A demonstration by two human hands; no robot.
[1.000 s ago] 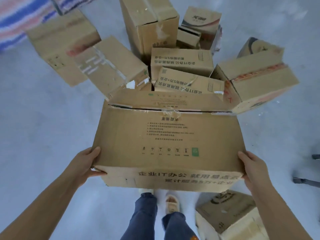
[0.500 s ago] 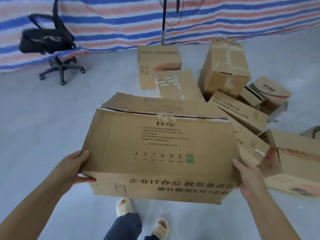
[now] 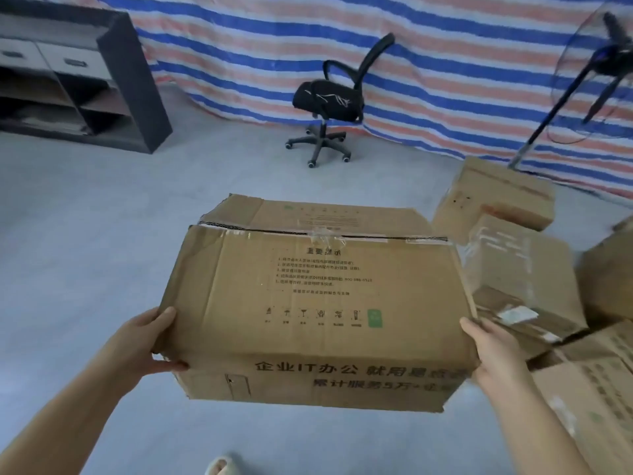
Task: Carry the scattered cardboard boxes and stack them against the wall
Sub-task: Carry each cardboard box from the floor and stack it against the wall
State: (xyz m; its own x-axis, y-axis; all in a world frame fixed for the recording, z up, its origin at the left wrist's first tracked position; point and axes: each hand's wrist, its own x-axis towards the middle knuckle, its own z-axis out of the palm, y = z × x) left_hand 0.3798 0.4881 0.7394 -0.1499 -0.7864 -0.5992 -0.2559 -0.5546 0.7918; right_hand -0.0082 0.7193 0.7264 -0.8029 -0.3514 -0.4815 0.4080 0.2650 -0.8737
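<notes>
Both hands [image 3: 144, 344] [image 3: 493, 354] grip the cardboard box [image 3: 318, 303] by its ends; it should stay level while carried past the chair [image 3: 325, 97].

Quick tally: five cardboard boxes can be counted for sure. One big box [image 3: 318, 296] is held up off the floor between two hands, the left hand [image 3: 144, 344] and the right hand [image 3: 493, 354]. Four more are piled at the right: a far box [image 3: 496, 197], a taped box [image 3: 520, 269], a box at the edge [image 3: 609, 275] and a near box [image 3: 592, 389]. One office chair [image 3: 325, 97], one shelf unit [image 3: 78, 80], one standing fan [image 3: 603, 63] and one slipper [image 3: 222, 466] are seen too.
</notes>
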